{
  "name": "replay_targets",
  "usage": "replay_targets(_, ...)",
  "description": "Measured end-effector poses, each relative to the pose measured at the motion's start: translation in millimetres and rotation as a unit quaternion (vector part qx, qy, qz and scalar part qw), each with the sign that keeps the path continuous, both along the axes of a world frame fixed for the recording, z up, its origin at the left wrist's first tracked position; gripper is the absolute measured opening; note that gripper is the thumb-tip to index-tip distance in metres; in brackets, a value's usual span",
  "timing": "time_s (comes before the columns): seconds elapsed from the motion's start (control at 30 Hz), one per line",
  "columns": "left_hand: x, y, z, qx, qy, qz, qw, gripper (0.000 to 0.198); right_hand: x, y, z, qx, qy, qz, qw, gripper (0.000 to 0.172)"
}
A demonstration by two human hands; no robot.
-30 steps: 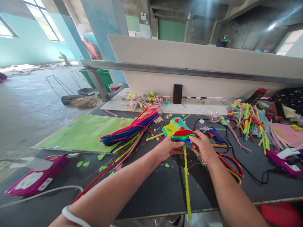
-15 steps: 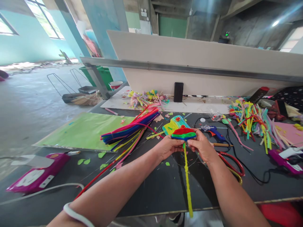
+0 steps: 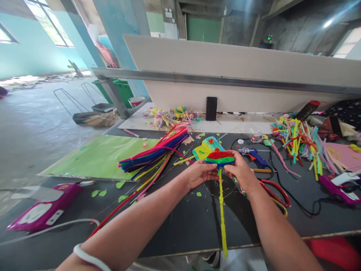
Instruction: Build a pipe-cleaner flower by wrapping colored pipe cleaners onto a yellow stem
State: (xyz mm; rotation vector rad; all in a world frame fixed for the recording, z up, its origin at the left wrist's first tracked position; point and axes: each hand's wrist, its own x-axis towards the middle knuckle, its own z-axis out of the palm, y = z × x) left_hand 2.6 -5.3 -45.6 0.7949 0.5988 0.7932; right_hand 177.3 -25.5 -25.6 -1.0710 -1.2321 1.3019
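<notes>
A fan-shaped piece [image 3: 219, 158] wound from red, green and blue pipe cleaners is held up over the black table [image 3: 180, 222]. A long yellow-green pipe cleaner [image 3: 222, 218] hangs from it toward me. My left hand [image 3: 197, 174] pinches the left side of the piece and my right hand [image 3: 241, 172] pinches the right side. Just behind it on the table lies a finished yellow, teal and orange fan [image 3: 205, 147]. A bundle of long coloured pipe cleaners [image 3: 153, 154] lies to the left.
A blue glue gun [image 3: 254, 155] with a black cord and red-handled scissors [image 3: 275, 194] lie right of my hands. Cut pipe-cleaner pieces [image 3: 301, 143] pile at the right, a green sheet [image 3: 98, 156] and a pink box [image 3: 42, 210] at the left. A phone [image 3: 211, 108] leans on the white board.
Both hands have kept their hold on the wound piece, lifting it slightly and tilting it flatter. The view has shifted a little.
</notes>
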Motion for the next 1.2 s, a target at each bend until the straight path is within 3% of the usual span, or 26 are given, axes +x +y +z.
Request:
replay_targets(0.13, -0.4, 0.5, -1.5, 0.009, -0.005, -0.005, 1.000, 0.031, -1.6, 1.0, -1.2, 0.002, 0.001, 0.002, 1.000, 0.051)
replay_targets(0.37, 6.2, -4.2, -1.0, 0.038, 0.026, 0.051, 0.998, 0.041, -4.8, -0.7, 0.2, -0.016, -0.003, 0.024, 1.000, 0.054)
replay_targets(0.6, 6.0, -4.7, 0.1, 0.081, 0.007, 0.031, 0.996, 0.039, -1.4, 2.3, -8.3, -0.019, 0.000, 0.050, 0.999, 0.056)
replay_targets(0.87, -4.4, 7.1, -7.6, 0.018, 0.031, 0.035, 0.999, 0.037, 3.1, 4.8, -4.6, -0.071, 0.047, 0.015, 0.996, 0.043)
replay_targets(1.2, -8.1, 11.6, -0.4, -0.034, 0.001, 0.019, 0.999, 0.033, 0.6, 7.6, -14.9, -0.072, 0.076, 0.042, 0.994, 0.035)
